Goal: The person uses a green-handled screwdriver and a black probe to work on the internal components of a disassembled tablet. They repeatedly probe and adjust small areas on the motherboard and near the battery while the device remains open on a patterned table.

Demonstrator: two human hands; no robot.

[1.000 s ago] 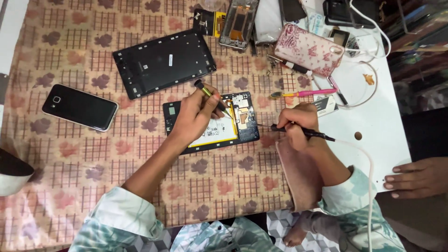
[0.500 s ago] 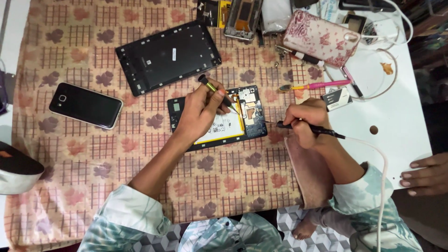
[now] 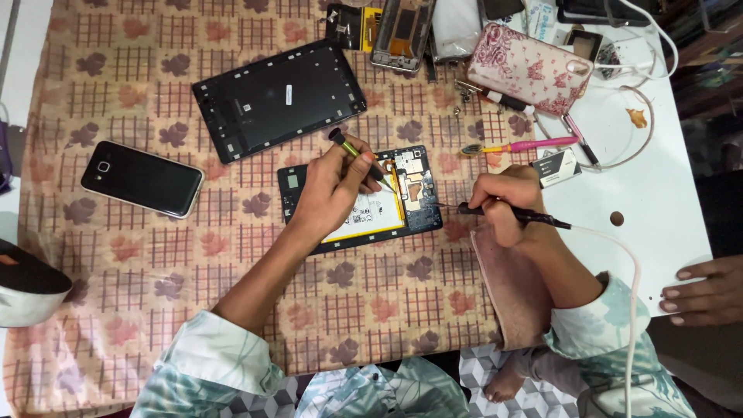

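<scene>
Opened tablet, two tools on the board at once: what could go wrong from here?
The left hand rests on the opened tablet beside its white battery, screwdriver tip close by: a slip might nick it. The right hand holds a corded iron; its cord trails off the table and could snag.

Matt woven cloth (image 3: 116,255); glossy glass phone (image 3: 142,179)

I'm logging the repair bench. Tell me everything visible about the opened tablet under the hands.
The opened tablet lies flat, back cover off, on the patterned cloth. Inside show a white battery with yellow edging and a dark circuit board with metal shields. The left hand rests on it, holding a screwdriver; the right hand points a corded soldering iron at the board.
</scene>
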